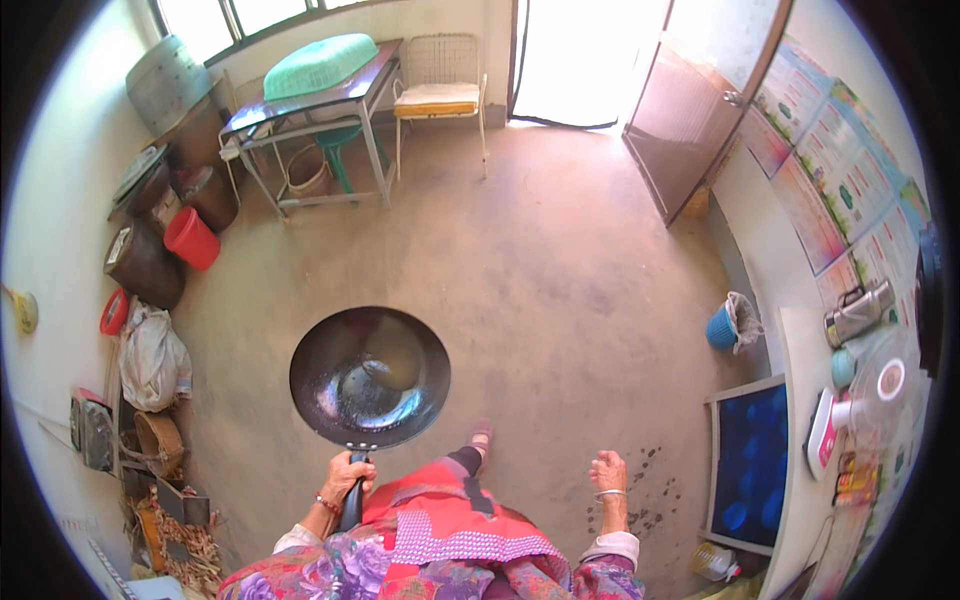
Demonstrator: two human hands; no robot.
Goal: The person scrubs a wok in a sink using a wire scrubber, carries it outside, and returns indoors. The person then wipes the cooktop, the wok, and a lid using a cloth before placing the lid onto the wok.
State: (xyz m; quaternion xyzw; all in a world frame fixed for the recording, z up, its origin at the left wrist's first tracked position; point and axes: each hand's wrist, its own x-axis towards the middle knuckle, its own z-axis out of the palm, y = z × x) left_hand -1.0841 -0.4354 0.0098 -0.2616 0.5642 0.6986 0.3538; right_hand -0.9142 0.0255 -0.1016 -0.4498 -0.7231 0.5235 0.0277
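My left hand (348, 475) is closed around the black handle (352, 504) of a dark wok (367, 375). The wok is held out in front of me above the floor, its open side facing up. Its inner surface is shiny and looks wet; whether liquid lies in the bottom, I cannot tell. On the other side of my body, my right hand (608, 471) hangs over the floor with its fingers curled in. Nothing shows in it. A red apron (442, 495) covers my front, and one shoe (481, 436) shows beyond it.
Along the left wall stand brown jars (144, 262), a red bucket (192, 238) and a white sack (152, 356). A table (330, 94) bears a green basket cover (321, 66), beside a chair (437, 101). The door (690, 112) stands open. A blue bin (722, 328) and a water-spotted floor patch (651, 495) lie right.
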